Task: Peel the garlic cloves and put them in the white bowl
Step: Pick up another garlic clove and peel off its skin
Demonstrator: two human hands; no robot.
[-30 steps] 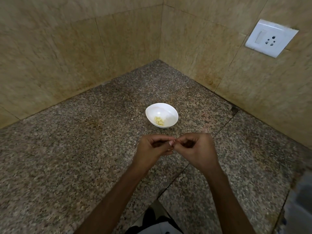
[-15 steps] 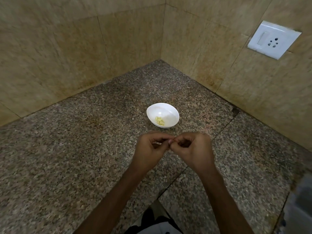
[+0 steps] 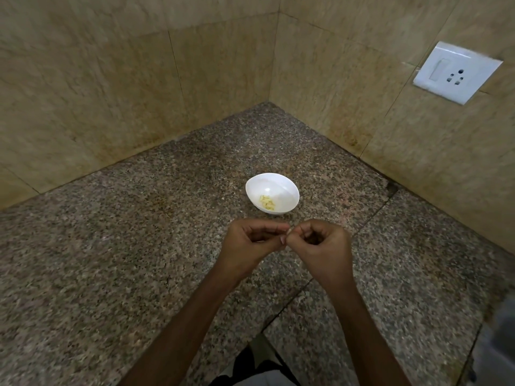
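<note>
A small white bowl stands on the granite counter and holds several peeled yellowish garlic cloves. Just in front of the bowl, my left hand and my right hand meet fingertip to fingertip, fingers curled. Between the fingertips they pinch a small garlic clove, of which only a pale sliver shows; the rest is hidden by the fingers.
Beige tiled walls meet in a corner behind the bowl. A white switch and socket plate is on the right wall. The counter's front edge and my dark clothing lie at the bottom. A blurred grey object sits at the far right.
Both hands stay together in front of the bowl, with only small finger shifts on the clove. The bowl has not moved.
</note>
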